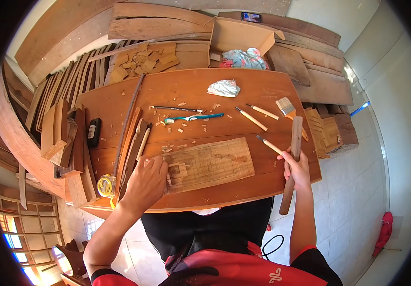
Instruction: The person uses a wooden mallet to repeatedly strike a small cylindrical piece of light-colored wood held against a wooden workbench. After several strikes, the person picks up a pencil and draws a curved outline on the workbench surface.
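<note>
My right hand (298, 169) is closed round a long brown wooden strip (290, 193), held upright past the table's right edge. A carving chisel (268, 144) with a pale handle sticks out from the same grip, its blade pointing left. My left hand (149, 178) is curled at the left end of a flat, rough wooden board (215, 164). Its fingertips are hidden under the hand. Right by its knuckles is the lower end of another pale-handled tool (144, 142), and whether I grip it cannot be made out. Two more chisels (252, 118) (265, 111) lie beyond the board.
On the brown table (205, 86) lie a toothbrush (196, 117), a pencil (177, 109), a paintbrush (289, 110), a crumpled cloth (223, 88), a tape measure (106, 185) and wood shavings. Wood strips stand at left. Behind are a cardboard box (238, 35) and stacked planks (162, 21).
</note>
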A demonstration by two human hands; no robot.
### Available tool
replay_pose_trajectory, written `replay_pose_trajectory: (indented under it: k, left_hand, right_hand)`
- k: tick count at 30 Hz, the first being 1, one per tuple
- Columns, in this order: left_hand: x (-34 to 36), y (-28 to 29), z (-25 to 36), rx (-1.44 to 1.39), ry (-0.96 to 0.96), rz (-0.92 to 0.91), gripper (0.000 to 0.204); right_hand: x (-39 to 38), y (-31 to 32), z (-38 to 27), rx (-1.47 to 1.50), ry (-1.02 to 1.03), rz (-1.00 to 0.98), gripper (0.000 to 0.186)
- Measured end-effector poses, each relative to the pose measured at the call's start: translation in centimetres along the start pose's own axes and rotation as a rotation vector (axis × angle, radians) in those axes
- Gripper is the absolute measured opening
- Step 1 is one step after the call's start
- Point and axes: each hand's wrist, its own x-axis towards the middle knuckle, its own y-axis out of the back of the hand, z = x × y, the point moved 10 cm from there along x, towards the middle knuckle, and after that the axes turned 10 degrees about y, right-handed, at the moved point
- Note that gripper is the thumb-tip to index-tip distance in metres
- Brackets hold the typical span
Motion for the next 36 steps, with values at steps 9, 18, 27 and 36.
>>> replay_pose_trajectory:
  k: [9,18,27,36]
  left_hand:
    - [-1.7,2.3,-3.1,-0.435,-0.072,0.187,0.007]
    - [-3.0,1.9,-8.9,-0.586,0.328,0.123,0.007]
    - [-3.8,1.5,-5.1,-0.622,0.219,0.122,0.037]
    - [-4.2,1.4,-5.0,-0.585,0.219,0.198,0.034]
  right_hand:
    - [-1.8,-2.0,-4.2,-0.072,0.153,0.012,0.025]
    - [-5.2,-16.3,-9.5,-0.310,0.360,-0.426,0.019]
    - [-5.4,-25.6,-9.4,-0.571,0.476,-0.704,0.025]
    - [-5.3,-27.0,-11.2,-0.620,0.650,-0.697,0.023]
